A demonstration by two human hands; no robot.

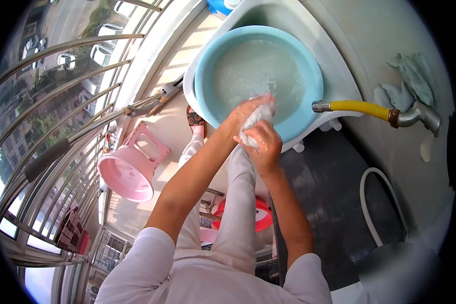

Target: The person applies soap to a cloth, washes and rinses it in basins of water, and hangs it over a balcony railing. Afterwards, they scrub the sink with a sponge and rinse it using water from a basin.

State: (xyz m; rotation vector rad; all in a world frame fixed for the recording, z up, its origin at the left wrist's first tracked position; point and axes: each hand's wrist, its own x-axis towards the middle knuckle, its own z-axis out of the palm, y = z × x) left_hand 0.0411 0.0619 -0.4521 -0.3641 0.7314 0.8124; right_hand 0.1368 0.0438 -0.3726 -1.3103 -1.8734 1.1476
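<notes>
Both my hands grip a wet, bunched white cloth above the near edge of a light blue basin. My left hand is closed on the cloth's far side, its fingers partly hidden by it. My right hand is wrapped round the near end. Cloudy, greyish water with some suds fills the basin, which sits in a white sink.
A yellow hose on a metal tap reaches the basin's right rim. Grey cloths lie behind it. At left are a pink basin, a pink stool and window bars. A red basin stands below.
</notes>
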